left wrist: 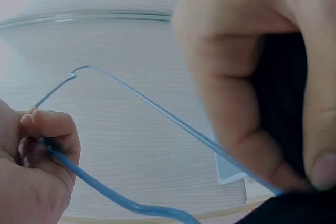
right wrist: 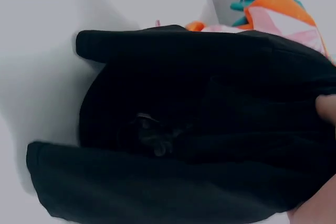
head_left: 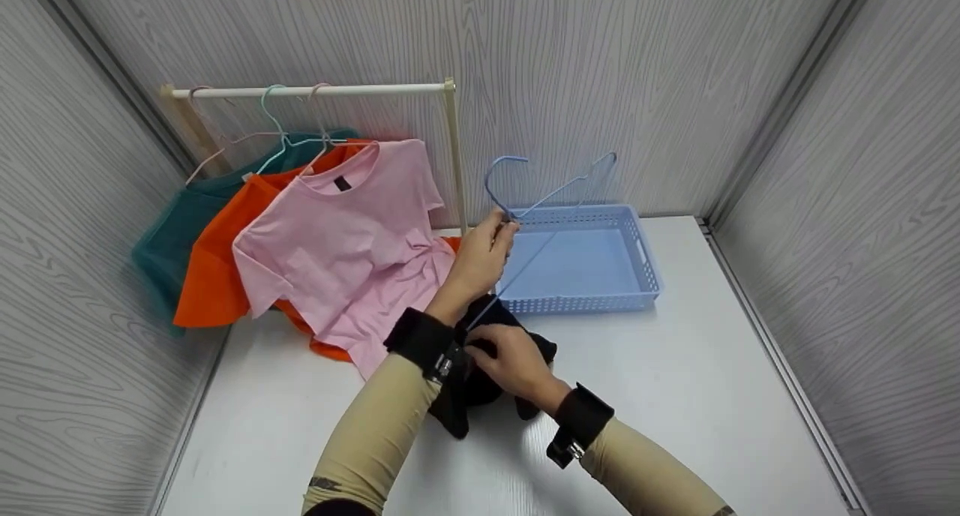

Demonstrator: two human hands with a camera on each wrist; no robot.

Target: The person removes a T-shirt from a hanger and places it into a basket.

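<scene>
My left hand point(head_left: 480, 253) grips a thin blue clothes hanger point(left wrist: 173, 117) just below its hook, holding it tilted above the table. One arm of the hanger reaches up to the right; the other slants down to a black garment point(right wrist: 173, 93). My right hand point(head_left: 517, 362) pinches the cloth where the hanger's lower end meets it. In the left wrist view the right hand's fingers point(left wrist: 231, 103) are curled on the black cloth beside the wire. Two sleeve-like flaps of the garment hang toward the table in the right wrist view. The hanger's lower tip is hidden by the cloth.
A rack with a white bar point(head_left: 307, 91) stands at the back left. On it hang a pink T-shirt point(head_left: 322, 231), an orange shirt point(head_left: 214, 276) and a teal shirt point(head_left: 172, 238). Behind the hanger, a shallow blue basket point(head_left: 577, 304) sits on the white table point(head_left: 675, 396). Panels enclose the sides.
</scene>
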